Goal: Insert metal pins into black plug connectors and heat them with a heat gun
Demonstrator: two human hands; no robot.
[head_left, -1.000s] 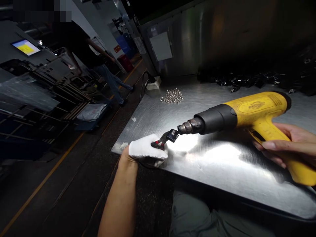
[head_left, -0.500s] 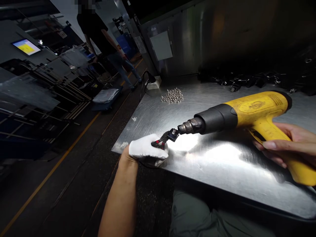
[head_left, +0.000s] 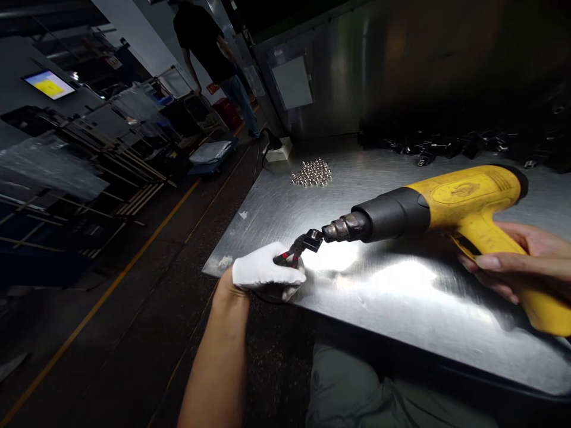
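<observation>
My right hand (head_left: pixel 521 261), bare, is wrapped round the handle of a yellow heat gun (head_left: pixel 468 193) with a black collar. Its stepped metal nozzle (head_left: pixel 345 227) points left. In my left hand (head_left: pixel 267 270), which wears a white glove, are pliers (head_left: pixel 291 252) with red marks on dark handles. A small black part with a metal ring on top (head_left: pixel 313 240) sits at the jaws of the pliers, right by the nozzle's tip. Whether nozzle and part touch, I cannot tell. Beneath both hands lies the metal tabletop (head_left: pixel 401 333).
Small shiny metal pieces (head_left: pixel 312 172) lie in a cluster farther back on the table. Behind the heat gun are many dark parts (head_left: pixel 464 142). A white power socket (head_left: pixel 279 150) with a black plug stands at the back left corner. A person (head_left: pixel 209 47) walks beyond.
The black part has turned slightly at the pliers' jaws, showing more of its side. The heat gun has hardly moved. In the background the person has walked farther away to the right.
</observation>
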